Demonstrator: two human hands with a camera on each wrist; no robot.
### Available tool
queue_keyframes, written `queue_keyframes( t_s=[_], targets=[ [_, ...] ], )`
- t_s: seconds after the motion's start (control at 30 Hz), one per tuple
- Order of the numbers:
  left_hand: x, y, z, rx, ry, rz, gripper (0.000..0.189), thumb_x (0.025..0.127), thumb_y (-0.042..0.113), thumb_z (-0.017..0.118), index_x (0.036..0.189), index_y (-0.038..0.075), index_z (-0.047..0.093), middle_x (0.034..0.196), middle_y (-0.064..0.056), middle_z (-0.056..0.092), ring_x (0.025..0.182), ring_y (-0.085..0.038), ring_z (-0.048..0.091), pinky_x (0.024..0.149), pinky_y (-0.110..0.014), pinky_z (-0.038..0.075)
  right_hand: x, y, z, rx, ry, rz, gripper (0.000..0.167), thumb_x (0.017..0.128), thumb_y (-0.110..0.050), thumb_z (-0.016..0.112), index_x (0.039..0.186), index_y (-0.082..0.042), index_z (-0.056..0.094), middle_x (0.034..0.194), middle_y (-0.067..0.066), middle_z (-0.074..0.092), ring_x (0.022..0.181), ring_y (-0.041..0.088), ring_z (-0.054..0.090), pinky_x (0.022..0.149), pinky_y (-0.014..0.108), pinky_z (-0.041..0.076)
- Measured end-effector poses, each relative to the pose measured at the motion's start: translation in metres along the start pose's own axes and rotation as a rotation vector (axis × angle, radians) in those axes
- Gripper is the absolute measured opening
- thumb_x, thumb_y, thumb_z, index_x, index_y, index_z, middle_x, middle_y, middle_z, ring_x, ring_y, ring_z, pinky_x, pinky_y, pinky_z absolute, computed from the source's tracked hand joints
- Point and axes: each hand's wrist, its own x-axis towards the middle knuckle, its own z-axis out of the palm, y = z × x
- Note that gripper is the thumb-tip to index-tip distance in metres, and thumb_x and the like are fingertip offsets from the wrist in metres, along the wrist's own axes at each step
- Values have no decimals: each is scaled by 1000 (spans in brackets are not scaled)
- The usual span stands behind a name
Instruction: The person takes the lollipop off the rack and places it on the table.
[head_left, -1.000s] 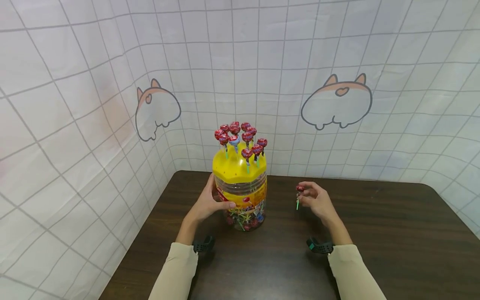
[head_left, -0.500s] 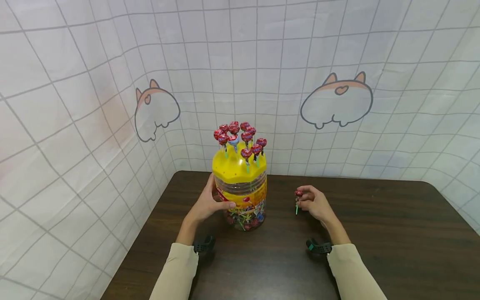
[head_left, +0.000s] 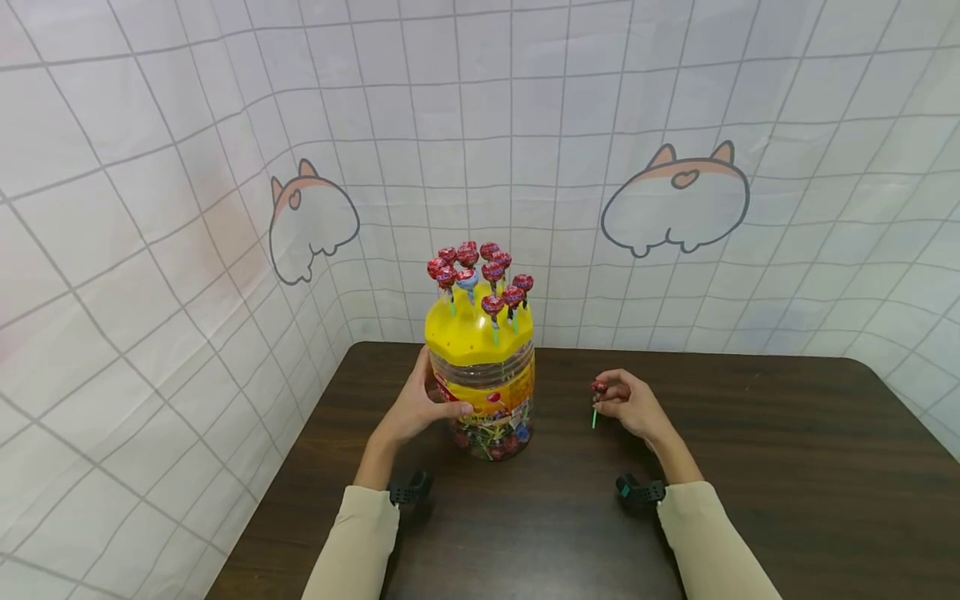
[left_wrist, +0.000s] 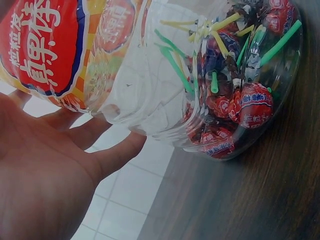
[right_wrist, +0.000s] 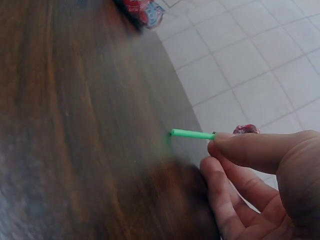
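Observation:
A clear plastic candy jar (head_left: 489, 396) with a yellow lid (head_left: 468, 337) stands upright on the table. Several wrapped lollipops (head_left: 492, 272) stick up from the lid, mostly red, one blue. My left hand (head_left: 415, 407) grips the jar's left side, thumb across the front label; its other fingers are mostly hidden behind the jar in the head view. To the right of the jar, my right hand (head_left: 633, 408) pinches a red lollipop (head_left: 599, 388) upright, its green stick (right_wrist: 192, 134) pointing down at the table. In the right wrist view, the thumb partly covers the candy head.
Loose lollipops (left_wrist: 252, 105) with green and yellow sticks lie in the bottom of the jar. The dark wooden table (head_left: 780, 467) extends to the right and front. A white gridded cloth (head_left: 555, 117) hangs behind and to the left.
My right hand has come down slightly with the lollipop, then stayed nearly still. The left hand and jar have kept their place.

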Motion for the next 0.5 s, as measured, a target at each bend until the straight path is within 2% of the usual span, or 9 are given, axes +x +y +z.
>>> queue_keyframes(
  t_s=[0.3, 0.5],
  targets=[
    [-2, 1, 0, 10, 4, -5, 97, 86, 16, 83, 157, 36, 20, 149, -4, 46, 131, -28, 54, 107, -51, 52, 1, -1, 4, -2, -24, -3, 41, 92, 3, 70, 131, 3, 55, 111, 29, 70, 93, 14, 70, 76, 22, 56],
    [-2, 4, 1, 2, 1, -7, 97, 86, 11, 82, 157, 35, 21, 148, -6, 46, 131, -27, 54, 108, -53, 51, 3, -4, 3, -30, -48, 17, 41, 93, 2, 70, 131, 4, 56, 111, 27, 72, 98, 21, 71, 79, 23, 55]
  ],
)
